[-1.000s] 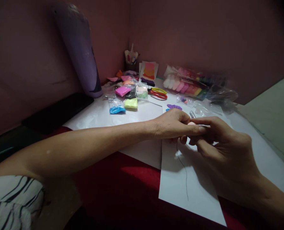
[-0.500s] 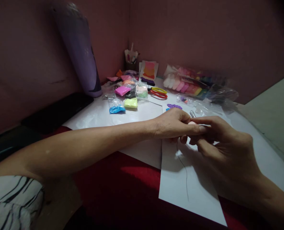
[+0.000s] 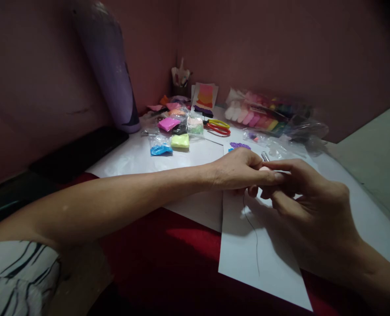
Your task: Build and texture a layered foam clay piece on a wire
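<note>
My left hand (image 3: 242, 170) reaches in from the left, its fingers closed against those of my right hand (image 3: 313, 191). Pinched where the two hands meet is a small lump of pale pink clay (image 3: 264, 168), mostly covered by the fingers. Just behind them a silver ridged rod (image 3: 265, 156) shows, partly hidden. Below lies a white sheet of paper (image 3: 247, 259) with a thin curved line drawn on it. Purple clay (image 3: 240, 145) in a bumpy texture sits on the paper past my left hand, beside a bit of blue.
Small bags of coloured clay, among them a yellow-green packet (image 3: 180, 141), lie left of scissors (image 3: 218, 127) with yellow and red handles. Behind are a painted card (image 3: 204, 96), a pen cup (image 3: 180, 90) and a large clear bag of clay (image 3: 257, 115). A dark flat object (image 3: 79, 151) lies left.
Almost nothing differs. Both hands keep the same hold and place, with only a very slight shift of the view.
</note>
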`<state>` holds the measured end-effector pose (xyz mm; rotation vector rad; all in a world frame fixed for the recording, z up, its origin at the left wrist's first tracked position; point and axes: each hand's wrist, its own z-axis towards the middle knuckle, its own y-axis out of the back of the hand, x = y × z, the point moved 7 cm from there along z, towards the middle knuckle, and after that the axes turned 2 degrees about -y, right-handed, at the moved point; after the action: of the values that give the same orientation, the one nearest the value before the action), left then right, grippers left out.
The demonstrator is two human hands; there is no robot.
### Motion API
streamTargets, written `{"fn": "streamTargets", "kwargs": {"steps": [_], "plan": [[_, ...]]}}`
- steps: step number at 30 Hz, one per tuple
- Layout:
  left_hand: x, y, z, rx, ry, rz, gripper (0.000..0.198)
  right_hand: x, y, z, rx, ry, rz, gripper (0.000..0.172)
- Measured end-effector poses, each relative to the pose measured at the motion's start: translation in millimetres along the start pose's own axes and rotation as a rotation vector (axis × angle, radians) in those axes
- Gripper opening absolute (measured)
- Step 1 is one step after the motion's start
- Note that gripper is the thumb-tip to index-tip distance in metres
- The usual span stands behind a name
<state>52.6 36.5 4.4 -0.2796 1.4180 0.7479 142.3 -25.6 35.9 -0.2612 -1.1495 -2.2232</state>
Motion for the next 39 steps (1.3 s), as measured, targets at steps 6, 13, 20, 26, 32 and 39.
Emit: {"fn": "streamTargets", "kwargs": {"steps": [6,13,20,26,32,39], "plan": [[0.6,0.3,0.0,0.003,0.014,0.015,0.041,2.5,0.0,0.0,-0.006,0.013,0.014,0.021],[1.4,0.4,-0.2,0.002,0.033,0.016,0.04,3.3,-0.1,0.6,0.0,0.004,0.009,0.021],[1.1,-0.4,-0.1,0.002,0.046,0.013,0.039,2.1,-0.3,0.0,0.018,-0.012,0.012,0.024],[1.2,-0.1,-0.2,-0.007,0.04,0.014,0.039,1.2,-0.1,-0.5,0.022,-0.026,-0.002,0.025],[0.7,0.2,-0.1,0.002,0.016,0.014,0.041,1.5,0.2,-0.2,0.018,-0.004,-0.036,0.026],[0.5,-0.4,-0.2,0.008,0.019,0.021,0.042,0.5,-0.5,-0.3,0.029,-0.016,0.012,0.025]]}}
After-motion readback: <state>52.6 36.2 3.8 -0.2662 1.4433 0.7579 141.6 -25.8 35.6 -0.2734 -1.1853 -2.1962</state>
